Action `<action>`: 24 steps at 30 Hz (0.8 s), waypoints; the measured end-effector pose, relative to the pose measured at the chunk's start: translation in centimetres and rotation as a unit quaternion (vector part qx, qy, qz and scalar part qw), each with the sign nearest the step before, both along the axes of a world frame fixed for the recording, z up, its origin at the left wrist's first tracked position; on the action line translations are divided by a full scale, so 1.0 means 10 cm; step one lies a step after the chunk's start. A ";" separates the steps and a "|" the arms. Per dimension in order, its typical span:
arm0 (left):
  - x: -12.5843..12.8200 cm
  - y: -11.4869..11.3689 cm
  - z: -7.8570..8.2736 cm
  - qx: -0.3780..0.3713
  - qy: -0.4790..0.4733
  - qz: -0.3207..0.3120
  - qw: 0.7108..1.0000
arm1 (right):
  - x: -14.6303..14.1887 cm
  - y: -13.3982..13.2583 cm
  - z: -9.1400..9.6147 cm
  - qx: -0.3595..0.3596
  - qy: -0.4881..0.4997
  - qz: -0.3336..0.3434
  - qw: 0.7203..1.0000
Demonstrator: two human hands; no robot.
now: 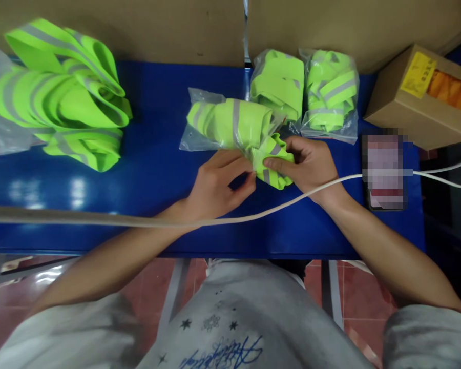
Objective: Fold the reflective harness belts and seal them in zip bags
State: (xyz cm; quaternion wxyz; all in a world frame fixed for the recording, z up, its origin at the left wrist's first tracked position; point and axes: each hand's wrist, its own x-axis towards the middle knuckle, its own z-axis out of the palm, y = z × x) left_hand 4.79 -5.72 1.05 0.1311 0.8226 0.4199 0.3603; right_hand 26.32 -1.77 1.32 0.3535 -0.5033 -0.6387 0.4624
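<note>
A folded neon green vest (234, 125) with grey reflective stripes lies partly inside a clear plastic bag (194, 139) on the blue table (153, 154). The vest's end sticks out of the bag's mouth. My left hand (215, 184) pinches the bag's open edge beside it. My right hand (311, 166) is closed round the protruding end of the vest, thumb on top.
Two bagged vests (278, 82) (330, 95) lie at the back right. A pile of loose vests (67, 92) sits at the left on plastic. A cardboard box (418, 97) with orange contents stands far right, a phone (384, 171) beside it. A white cable (215, 221) crosses my arms.
</note>
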 end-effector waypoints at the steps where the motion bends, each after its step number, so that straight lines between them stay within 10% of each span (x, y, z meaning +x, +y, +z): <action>1: 0.01 -0.01 0.00 0.000 0.002 -0.010 1.000 | -0.01 -0.01 -0.02 0.004 -0.005 -0.018 1.000; 10: 0.13 -0.07 -0.07 0.088 0.123 -0.034 0.988 | -0.12 -0.03 -0.13 -0.041 0.081 -0.100 0.991; 18: -0.28 -0.09 0.50 0.174 0.206 0.006 0.963 | 0.00 0.01 -0.01 0.049 0.007 -0.032 0.998; 24: -0.36 0.26 0.24 0.058 0.262 -0.048 0.962 | -0.06 -0.06 0.05 0.014 0.032 0.068 0.997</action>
